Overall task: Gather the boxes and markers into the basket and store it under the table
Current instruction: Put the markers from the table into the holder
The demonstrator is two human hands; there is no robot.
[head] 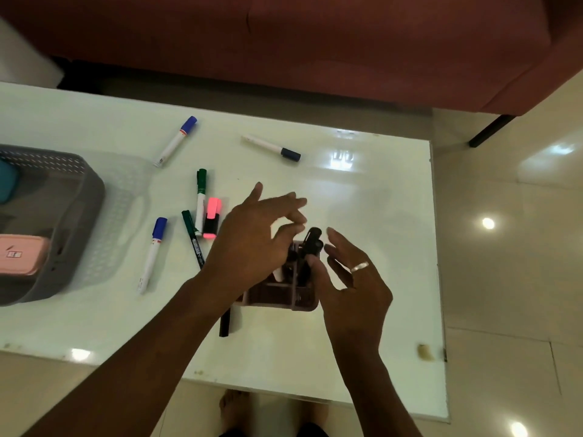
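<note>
A grey basket stands at the table's left edge and holds a teal box and a pink box. My left hand hovers with spread fingers over a small pinkish compartment holder, in which black markers stand upright. My right hand is open beside those markers, its thumb close to them. Loose on the table lie a blue-capped marker, a dark-capped marker, a green marker, a pink highlighter, a green pen and another blue marker.
A black marker lies partly under my left forearm. The white glass table ends at the right on a tiled floor. A red sofa with a black leg stands behind the table.
</note>
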